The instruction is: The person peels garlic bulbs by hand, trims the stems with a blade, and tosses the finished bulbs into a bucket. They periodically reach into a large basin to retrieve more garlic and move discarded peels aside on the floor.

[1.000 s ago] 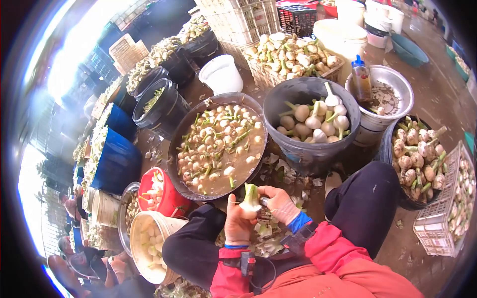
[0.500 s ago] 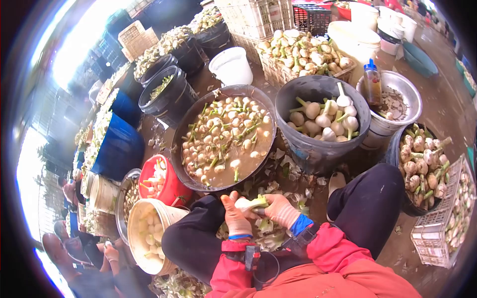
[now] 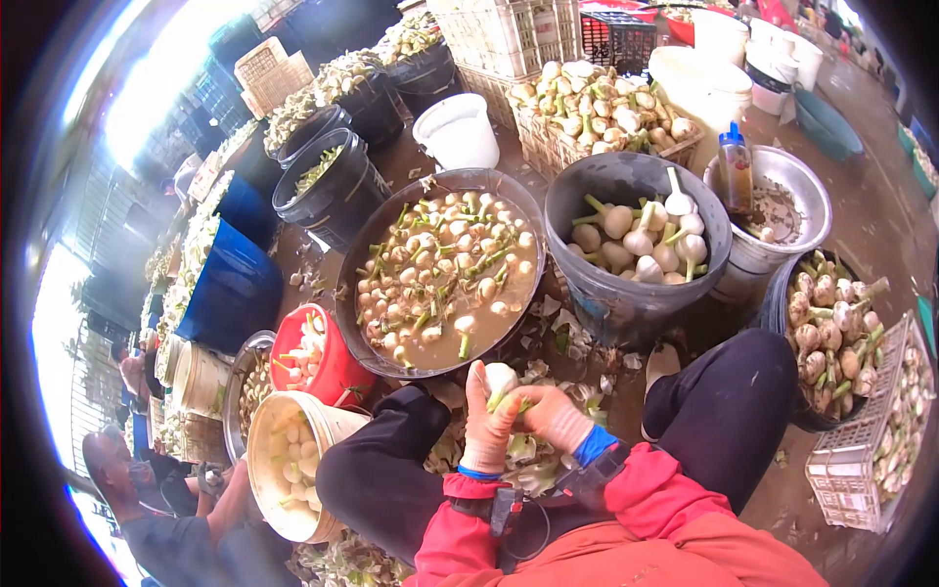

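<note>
A white garlic bulb [image 3: 502, 379] is pinched upright in my left hand [image 3: 483, 435], thumb along its left side. My right hand [image 3: 556, 419] is closed at the green stem below the bulb, its fingers curled. Whether a small tool is also in that hand cannot be seen. Both hands wear pale, orange-tinted gloves with blue bands at the wrists. Beneath them, garlic peelings [image 3: 533, 460] cover the ground between my legs. Just beyond, a wide dark basin [image 3: 344, 313] holds bulbs in murky water. To its right stands a dark bucket [image 3: 626, 308] of cleaned garlic.
On the left are a red bucket [image 3: 337, 364] and a cream bucket [image 3: 337, 421] with peeled garlic. A black tub [image 3: 778, 303] of garlic and a plastic crate [image 3: 841, 470] stand right. A metal bowl [image 3: 817, 210] holds a blue-capped bottle [image 3: 735, 171]. Another person [image 3: 186, 509] sits at lower left.
The garlic bulb has turned from lying sideways to upright. My left hand has shifted slightly right and rotated. The person at lower left has leaned and moved an arm.
</note>
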### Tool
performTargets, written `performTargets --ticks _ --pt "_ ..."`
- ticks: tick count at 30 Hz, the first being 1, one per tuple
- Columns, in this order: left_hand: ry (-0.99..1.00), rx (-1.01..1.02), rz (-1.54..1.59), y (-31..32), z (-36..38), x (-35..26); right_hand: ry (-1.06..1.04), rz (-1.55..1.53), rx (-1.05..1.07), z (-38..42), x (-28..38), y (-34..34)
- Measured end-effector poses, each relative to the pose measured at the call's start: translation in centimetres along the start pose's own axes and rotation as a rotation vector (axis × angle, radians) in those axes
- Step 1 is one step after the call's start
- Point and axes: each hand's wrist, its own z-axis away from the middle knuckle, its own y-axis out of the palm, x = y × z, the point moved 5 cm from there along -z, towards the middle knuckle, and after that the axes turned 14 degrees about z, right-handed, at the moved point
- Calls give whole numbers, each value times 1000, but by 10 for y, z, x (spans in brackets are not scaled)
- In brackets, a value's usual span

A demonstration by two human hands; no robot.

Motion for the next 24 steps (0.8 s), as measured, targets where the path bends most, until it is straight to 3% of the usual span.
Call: performTargets --ticks 1,2,4,8,10,18,20,22,23,24 --pt "-21 -82 -29 -4 -2 0 102 -19 72 7 10 6" --pt "-39 -163 -58 -8 -4 -2 106 273 154 13 26 2" --pt "-122 -331 160 -16 -3 -8 5 300 81 9 18 7" --pt "-118 -269 231 -16 -4 -10 48 130 -87 -5 0 -17" --pt "-163 -219 222 -11 -4 -14 30 -105 -156 -9 -19 -17" --pt "-217 -118 246 -7 5 -13 125 5 -252 -15 -38 -35" --pt "-256 -172 503 -24 7 -1 41 312 -626 -18 -58 -62" --pt "-275 -263 589 -23 15 -15 225 -5 -737 -23 -90 -97" --pt "-281 -289 640 -21 17 -20 363 14 -708 -19 -93 -100" --pt "-287 -315 696 -16 18 -24 358 15 -706 -22 -101 -89"
